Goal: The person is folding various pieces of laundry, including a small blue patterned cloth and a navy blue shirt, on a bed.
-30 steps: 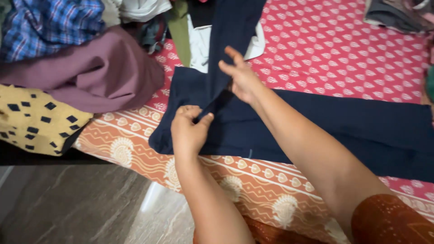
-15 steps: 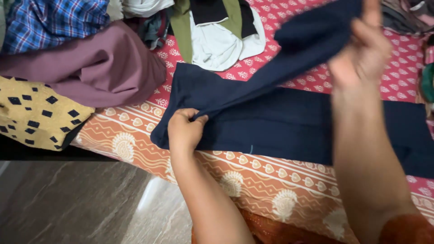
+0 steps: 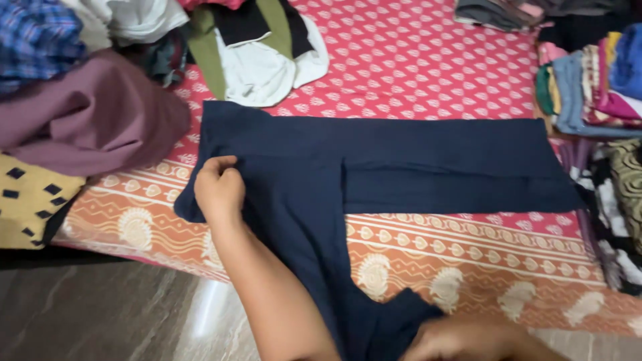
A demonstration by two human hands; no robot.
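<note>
Far left: a purple cloth (image 3: 87, 120) lies in a heap, up and to the left of the left hand. A yellow cloth with black squares (image 3: 30, 204) sits just below it.
Left hand: the left hand (image 3: 219, 188) is curled shut. It pinches the left end of the dark blue pants (image 3: 401, 160).
Pants place: they lie flat on the red patterned sheet (image 3: 414, 60), stretching away to the right of the left hand.
Pants direction: one leg runs long from left to right. The other leg hangs down over the bed edge, toward the person.
Right hand: the right hand (image 3: 461, 337) is low down, at the hanging leg's end. It is blurry, so I cannot tell if it grips.
Far right: a stack of folded clothes (image 3: 588, 87) sits past the long leg's end.
</note>
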